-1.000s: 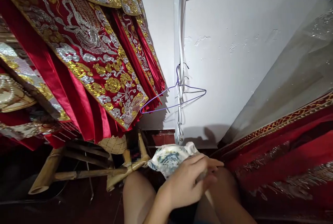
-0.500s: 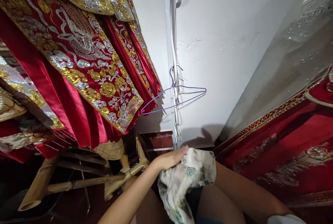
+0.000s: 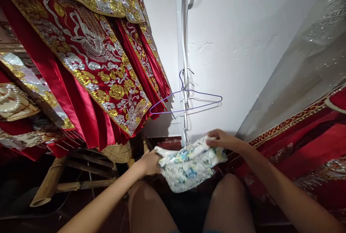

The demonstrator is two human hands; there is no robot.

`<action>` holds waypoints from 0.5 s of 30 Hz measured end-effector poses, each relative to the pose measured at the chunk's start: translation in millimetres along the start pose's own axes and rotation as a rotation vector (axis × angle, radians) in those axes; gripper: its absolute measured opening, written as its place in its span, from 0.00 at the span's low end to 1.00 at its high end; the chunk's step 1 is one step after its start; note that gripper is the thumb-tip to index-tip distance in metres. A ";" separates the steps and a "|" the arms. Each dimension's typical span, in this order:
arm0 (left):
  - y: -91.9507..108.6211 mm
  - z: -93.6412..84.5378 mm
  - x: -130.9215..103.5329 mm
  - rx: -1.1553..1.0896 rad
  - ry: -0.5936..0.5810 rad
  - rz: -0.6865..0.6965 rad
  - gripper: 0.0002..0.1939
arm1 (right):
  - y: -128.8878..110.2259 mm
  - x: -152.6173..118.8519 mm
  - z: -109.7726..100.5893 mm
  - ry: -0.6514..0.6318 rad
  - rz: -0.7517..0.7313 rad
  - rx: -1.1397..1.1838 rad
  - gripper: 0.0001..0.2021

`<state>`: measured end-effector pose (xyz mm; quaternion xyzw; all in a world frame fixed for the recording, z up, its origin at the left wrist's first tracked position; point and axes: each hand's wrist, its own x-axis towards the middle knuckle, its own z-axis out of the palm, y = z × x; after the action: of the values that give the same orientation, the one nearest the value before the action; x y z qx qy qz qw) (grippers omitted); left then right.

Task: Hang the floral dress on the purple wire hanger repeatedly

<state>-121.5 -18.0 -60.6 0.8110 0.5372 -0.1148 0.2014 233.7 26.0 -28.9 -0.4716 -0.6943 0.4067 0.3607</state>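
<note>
**White cloth patterned in blue, green and yellow [image 3: 186,170], held at both ends!**

Here we are, with the cloth strung between two grips, above the bare knees [image 3: 143,195] and below the thin purple hanger [image 3: 173,111], our landmark. The left hand [image 3: 151,162] is curled closed around the cloth's left end, and some fingertips are lost to us behind the fabric. Over on the other side, the right hand [image 3: 219,141] pinches the upper right edge, thumb and fingers parted only by the cloth itself.

The step in hand, as we read it: spreading out a crumpled piece. Folds run across it, so we'd judge that the next move calls for two firm grips and a good look for the edges.

Containers, then! Below and left of the hanger, by the thick yellowish bamboo poles [image 3: 86,185], sits a rounded tan object with net-like lines [image 3: 116,152]; we can't tell whether it's a basket, or what it might hold. Above, left of the hanger, hang red satin panels sequinned in gold and silver [image 3: 108,74]. Behind the hanger, finally, we reach the marked white wall [image 3: 221,70].
</note>
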 end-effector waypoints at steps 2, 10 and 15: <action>-3.3 -20.6 4.1 0.054 0.153 -0.054 0.17 | -5.2 19.7 0.6 0.001 -0.031 -0.131 0.09; -15.6 -90.9 16.8 -0.029 0.517 -0.155 0.20 | 4.2 99.6 -1.3 0.262 -0.270 -0.201 0.19; -9.2 -98.2 19.1 0.050 0.618 -0.200 0.17 | 15.0 93.0 0.9 0.337 -0.154 -0.237 0.08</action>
<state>-125.4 45.1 17.5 0.7554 0.6469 0.1043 -0.0032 210.9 117.4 -32.0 -0.5175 -0.7012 0.2089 0.4438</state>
